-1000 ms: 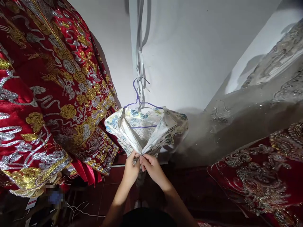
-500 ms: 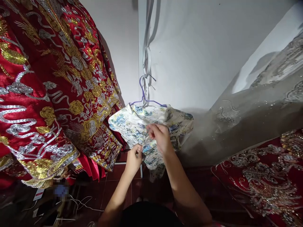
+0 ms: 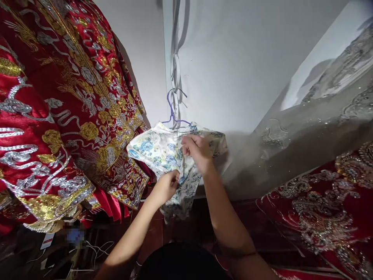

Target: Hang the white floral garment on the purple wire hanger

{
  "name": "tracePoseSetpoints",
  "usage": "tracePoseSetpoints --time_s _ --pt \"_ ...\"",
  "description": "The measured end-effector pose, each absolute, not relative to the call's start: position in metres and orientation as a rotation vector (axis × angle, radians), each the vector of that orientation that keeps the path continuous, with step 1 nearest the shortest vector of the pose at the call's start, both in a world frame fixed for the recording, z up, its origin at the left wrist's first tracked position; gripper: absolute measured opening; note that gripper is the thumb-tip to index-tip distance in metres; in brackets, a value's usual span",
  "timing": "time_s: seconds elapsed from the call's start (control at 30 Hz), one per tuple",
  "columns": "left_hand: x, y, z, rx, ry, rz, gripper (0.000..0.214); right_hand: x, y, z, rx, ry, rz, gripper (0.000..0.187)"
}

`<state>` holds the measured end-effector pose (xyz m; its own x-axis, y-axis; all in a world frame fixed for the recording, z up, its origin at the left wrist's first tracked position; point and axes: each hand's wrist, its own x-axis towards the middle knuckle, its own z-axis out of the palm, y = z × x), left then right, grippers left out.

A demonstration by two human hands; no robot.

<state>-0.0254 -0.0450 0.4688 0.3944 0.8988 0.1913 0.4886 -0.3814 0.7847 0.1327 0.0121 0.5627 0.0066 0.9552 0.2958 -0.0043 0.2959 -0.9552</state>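
Note:
A white dress [image 3: 145,149] with blue and yellow flowers hangs on a purple hanger [image 3: 171,112]. A seam or opening runs down its middle from the neckline. My left hand [image 3: 167,186] is closed in a pinch on the fabric beside this line, at about waist height. Higher up, just below the neckline, my right hand [image 3: 196,151] has its fingers curled and pressed together at the same line. Whether they hold a zip pull or only cloth is hidden. The lower part of the dress is bunched and falls in shadow below my hands.
The hanger hooks onto a white ring strap [image 3: 175,74] against the wall [image 3: 227,70]. A red jacket with gold and silver embroidery [image 3: 87,109] hangs close on the left. Sheer beaded fabric [image 3: 274,134] and a red beaded garment [image 3: 323,210] are on the right. White cables [image 3: 99,249] lie lower left.
The dress has turned, and its neckline, spread wide before, now lies together at the middle. My left hand has moved slightly up and right; my right hand has risen toward the neckline.

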Motion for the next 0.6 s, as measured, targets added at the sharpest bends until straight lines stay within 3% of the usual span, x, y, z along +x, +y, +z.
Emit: tracePoseSetpoints --time_s 0.23,0.6 --pt "-0.018 -0.054 0.446 2.044 1.277 0.698 0.016 0.128 0.030 0.542 -1.120 -1.436 0.942 0.044" --pt "-0.022 -0.064 0.429 1.933 1.320 0.765 0.017 0.118 0.026 0.550 -1.080 -1.398 0.850 0.027"
